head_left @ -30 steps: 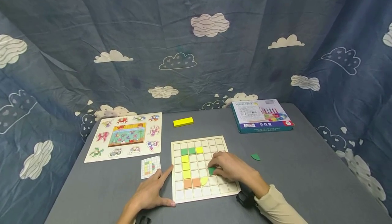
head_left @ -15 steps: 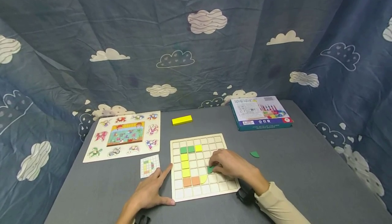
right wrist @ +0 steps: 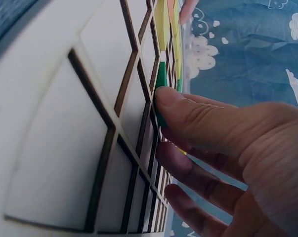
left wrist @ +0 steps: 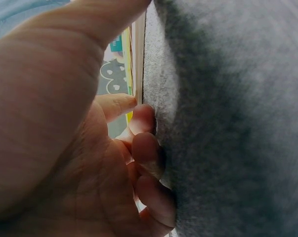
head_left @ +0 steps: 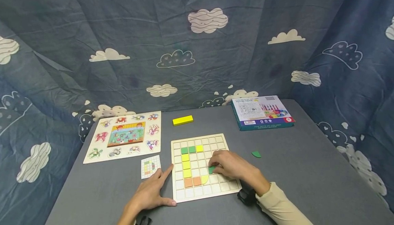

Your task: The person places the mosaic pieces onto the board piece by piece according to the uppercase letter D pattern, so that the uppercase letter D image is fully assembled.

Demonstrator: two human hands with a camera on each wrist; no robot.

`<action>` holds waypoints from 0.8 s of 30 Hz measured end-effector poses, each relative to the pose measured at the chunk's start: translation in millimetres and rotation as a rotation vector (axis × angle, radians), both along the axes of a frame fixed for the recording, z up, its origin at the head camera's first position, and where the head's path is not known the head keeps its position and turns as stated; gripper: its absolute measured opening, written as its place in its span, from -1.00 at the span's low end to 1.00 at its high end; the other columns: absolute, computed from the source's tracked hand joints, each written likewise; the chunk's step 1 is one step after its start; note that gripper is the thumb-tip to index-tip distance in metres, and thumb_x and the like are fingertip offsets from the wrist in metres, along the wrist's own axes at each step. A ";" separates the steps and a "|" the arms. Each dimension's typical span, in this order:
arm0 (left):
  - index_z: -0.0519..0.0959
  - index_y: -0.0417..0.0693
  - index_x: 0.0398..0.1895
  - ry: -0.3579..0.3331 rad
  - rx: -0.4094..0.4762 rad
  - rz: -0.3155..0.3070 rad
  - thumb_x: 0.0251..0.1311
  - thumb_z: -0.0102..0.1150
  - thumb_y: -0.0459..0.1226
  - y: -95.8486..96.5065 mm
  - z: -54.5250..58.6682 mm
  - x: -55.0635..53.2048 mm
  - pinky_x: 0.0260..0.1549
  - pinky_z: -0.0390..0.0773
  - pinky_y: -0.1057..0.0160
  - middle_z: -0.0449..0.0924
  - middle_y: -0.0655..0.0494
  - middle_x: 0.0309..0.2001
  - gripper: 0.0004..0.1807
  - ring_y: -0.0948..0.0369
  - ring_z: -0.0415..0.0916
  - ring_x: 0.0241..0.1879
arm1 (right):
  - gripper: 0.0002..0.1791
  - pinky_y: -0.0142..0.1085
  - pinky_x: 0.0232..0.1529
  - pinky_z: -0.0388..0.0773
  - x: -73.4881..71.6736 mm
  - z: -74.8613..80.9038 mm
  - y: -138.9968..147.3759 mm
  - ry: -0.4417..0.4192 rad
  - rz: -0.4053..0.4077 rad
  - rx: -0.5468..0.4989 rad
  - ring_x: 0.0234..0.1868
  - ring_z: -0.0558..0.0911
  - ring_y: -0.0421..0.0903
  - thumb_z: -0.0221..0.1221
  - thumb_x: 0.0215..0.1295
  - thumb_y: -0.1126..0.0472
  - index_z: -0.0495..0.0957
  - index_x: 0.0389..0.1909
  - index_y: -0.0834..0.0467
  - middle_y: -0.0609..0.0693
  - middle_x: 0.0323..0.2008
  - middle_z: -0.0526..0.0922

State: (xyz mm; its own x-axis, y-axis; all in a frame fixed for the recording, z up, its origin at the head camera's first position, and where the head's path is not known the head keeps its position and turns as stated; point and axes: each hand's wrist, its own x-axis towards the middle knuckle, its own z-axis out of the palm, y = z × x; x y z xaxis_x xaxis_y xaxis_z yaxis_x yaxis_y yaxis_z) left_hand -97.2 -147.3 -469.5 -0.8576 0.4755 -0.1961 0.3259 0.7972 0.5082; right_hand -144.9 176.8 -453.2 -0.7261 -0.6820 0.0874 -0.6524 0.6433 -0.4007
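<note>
A square wooden grid board (head_left: 192, 198) lies on the grey table in the head view. My right hand (head_left: 229, 164) is over its right half, thumb and fingers pinching a green tile (head_left: 211, 170) at a grid cell. In the right wrist view the thumb presses that green tile (right wrist: 161, 76) against the board; its full outline is hidden. Left of the board, my left hand (head_left: 149, 192) rests with thumb and index finger spread, their tips touching the board's left edge. Green, yellow and orange tiles (head_left: 188, 183) sit in the grid, with a rounded yellow tile (head_left: 204, 179) beside the orange ones.
A small pattern card (head_left: 150, 167) lies near the left fingers. Behind it is an animal picture puzzle (head_left: 123, 137). A yellow block (head_left: 183, 120) and a boxed set (head_left: 262, 113) stand at the back. One loose green quarter-round tile (head_left: 256, 154) lies right of the board.
The head view has shifted slightly. Both hands keep their places at the board, and the green tile under the right fingers has turned only a little, if at all.
</note>
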 end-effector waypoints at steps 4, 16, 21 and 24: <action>0.07 0.09 0.60 -0.001 0.000 -0.002 -0.30 0.49 0.34 -0.1 0.6 0.2 -0.43 0.25 0.24 0.25 0.14 -0.22 0.35 0.21 0.20 -0.33 | -0.87 -0.30 -0.13 0.56 0.4 1.5 0.0 -0.006 0.001 -0.008 -0.23 0.60 -0.25 0.40 0.21 0.18 0.75 -0.23 0.08 -0.12 -0.27 0.69; 0.06 0.10 0.61 -0.013 0.001 -0.004 -0.28 0.48 0.34 -0.4 1.6 0.6 -0.41 0.27 0.19 0.26 0.13 -0.20 0.35 0.19 0.21 -0.31 | -0.89 -0.27 -0.14 0.57 2.9 0.7 -5.6 0.031 -0.016 -0.007 -0.24 0.61 -0.24 0.40 0.19 0.22 0.74 -0.25 0.07 -0.11 -0.28 0.69; 0.06 0.11 0.61 -0.008 -0.004 -0.003 -0.28 0.47 0.35 -1.3 0.6 0.3 -0.41 0.27 0.20 0.26 0.13 -0.21 0.35 0.19 0.22 -0.30 | -0.88 -0.27 -0.14 0.58 3.7 0.7 -6.8 0.028 -0.032 0.001 -0.22 0.63 -0.24 0.40 0.19 0.24 0.75 -0.23 0.06 -0.13 -0.27 0.70; 0.06 0.11 0.61 -0.004 -0.008 -0.002 -0.29 0.47 0.35 -1.5 -0.1 -0.1 -0.40 0.28 0.19 0.27 0.13 -0.20 0.35 0.19 0.22 -0.29 | -0.88 -0.28 -0.15 0.59 3.3 1.4 -6.7 0.023 -0.033 0.002 -0.22 0.63 -0.24 0.40 0.20 0.24 0.76 -0.23 0.07 -0.12 -0.27 0.70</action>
